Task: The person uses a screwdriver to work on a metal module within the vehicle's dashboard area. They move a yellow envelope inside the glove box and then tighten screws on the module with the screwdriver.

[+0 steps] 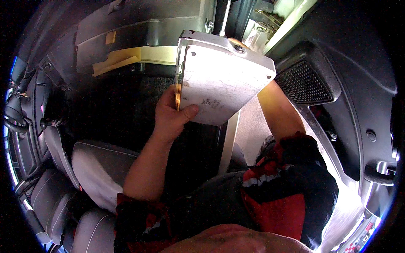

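Observation:
A flat white box with a silver metal rim (228, 82) is held up in front of me, tilted, with scuffs and small corner holes on its face. My left hand (173, 110) grips its left edge, thumb pressed on the face and fingers behind. Along that edge glows a strip of yellow light. My right forearm (282, 110) reaches up behind the box on its right side. The box hides most of my right hand, so its fingers and grip do not show. A thin metal rod (225, 19) rises just beyond the box's upper edge.
This is a car's front footwell. An open door with a speaker grille (307, 82) stands at the right. Grey-black seats (99, 166) fill the lower left. Beyond the box lies the dashboard underside (160, 31) with yellow strips (158, 55). A pale door sill (230, 145) runs below the box.

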The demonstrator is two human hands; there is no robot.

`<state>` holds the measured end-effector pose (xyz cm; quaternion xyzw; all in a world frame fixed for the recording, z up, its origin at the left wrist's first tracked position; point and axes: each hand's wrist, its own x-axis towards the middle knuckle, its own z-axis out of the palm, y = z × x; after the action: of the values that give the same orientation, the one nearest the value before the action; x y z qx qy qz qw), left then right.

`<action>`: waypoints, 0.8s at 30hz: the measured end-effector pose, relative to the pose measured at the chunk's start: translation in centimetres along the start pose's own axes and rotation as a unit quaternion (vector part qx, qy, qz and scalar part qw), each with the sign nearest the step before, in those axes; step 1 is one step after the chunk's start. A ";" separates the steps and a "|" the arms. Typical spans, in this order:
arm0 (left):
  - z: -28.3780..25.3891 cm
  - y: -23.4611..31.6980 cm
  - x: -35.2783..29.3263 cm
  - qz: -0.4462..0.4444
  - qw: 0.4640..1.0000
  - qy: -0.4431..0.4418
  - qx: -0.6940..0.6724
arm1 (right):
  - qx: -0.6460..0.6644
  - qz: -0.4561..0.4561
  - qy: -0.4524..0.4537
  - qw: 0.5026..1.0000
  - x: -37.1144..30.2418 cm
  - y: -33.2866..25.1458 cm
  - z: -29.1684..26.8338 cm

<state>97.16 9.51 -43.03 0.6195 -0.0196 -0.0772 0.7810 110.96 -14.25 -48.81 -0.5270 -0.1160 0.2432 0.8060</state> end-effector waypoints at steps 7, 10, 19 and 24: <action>-0.3 -0.3 -0.3 0.001 1.000 0.020 0.013 | -0.047 -0.040 0.031 0.998 0.5 2.3 -0.5; 0.3 0.2 0.3 0.001 1.000 0.011 0.019 | -0.074 -0.070 0.038 0.994 -0.5 2.4 -3.2; -0.8 -0.7 0.0 0.000 0.999 0.030 -0.016 | -0.168 -0.080 0.074 0.980 -1.1 0.3 0.6; -1.8 -1.3 -0.3 0.032 0.997 0.037 -0.059 | 0.008 -0.009 0.109 0.994 -2.7 -3.6 4.4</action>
<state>96.95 10.99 -44.71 0.5740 -0.0058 -0.0308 0.8183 107.71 -13.31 -43.57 -0.5432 -0.0300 0.1777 0.8200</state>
